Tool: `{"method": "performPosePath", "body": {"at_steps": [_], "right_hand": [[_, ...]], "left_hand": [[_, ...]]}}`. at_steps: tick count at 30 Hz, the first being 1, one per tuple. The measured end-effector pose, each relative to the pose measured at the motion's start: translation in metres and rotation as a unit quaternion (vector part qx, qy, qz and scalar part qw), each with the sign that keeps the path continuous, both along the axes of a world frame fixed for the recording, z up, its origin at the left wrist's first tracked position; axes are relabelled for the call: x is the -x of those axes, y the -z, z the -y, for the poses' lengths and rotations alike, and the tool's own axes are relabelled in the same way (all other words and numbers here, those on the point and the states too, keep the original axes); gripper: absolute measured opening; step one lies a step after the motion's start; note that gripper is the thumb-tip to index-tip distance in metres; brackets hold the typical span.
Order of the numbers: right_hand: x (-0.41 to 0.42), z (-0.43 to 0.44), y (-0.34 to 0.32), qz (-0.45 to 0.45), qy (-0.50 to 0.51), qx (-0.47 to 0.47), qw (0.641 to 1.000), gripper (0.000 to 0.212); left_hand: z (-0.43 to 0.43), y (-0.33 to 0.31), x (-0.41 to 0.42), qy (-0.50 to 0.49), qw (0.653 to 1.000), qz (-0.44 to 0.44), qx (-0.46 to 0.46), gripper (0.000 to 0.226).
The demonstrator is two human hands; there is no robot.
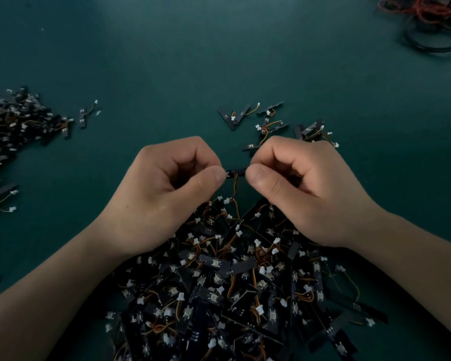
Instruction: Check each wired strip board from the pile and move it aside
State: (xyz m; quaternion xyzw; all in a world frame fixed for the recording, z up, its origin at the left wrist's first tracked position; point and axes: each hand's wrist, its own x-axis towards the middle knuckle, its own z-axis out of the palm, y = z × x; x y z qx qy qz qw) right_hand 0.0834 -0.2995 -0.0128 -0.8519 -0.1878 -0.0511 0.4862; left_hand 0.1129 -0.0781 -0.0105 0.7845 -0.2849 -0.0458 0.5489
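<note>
With my left hand [167, 194] and right hand [305, 188] each pinching an end of the board [236, 170] just above the pile [232, 282], I'd grip lightly, tilt it to check both faces, and let its wire [235, 185] hang free.

Black wired strip board [237, 171], level above pile [235, 287]

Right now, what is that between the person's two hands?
In the head view, a black strip board spans the gap, pinched at each end by the left hand and right hand; its wires hang toward the pile.
</note>
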Motion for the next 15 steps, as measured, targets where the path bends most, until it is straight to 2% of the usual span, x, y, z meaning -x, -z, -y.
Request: {"method": "performPosePath", "body": {"at_steps": [5, 15], "right_hand": [[-0.0003, -0.0002, -0.001, 0.003, -0.011, 0.008, 1.0, 0.03], [0.001, -0.0004, -0.0001, 0.019, -0.022, 0.009, 1.0, 0.032]], "left_hand": [[-0.0008, 0.0003, 0.0011, -0.007, 1.0, 0.001, 0.0, 0.023], [-0.0003, 0.0003, 0.0033, -0.004, 1.0, 0.012, -0.017, 0.022]]}}
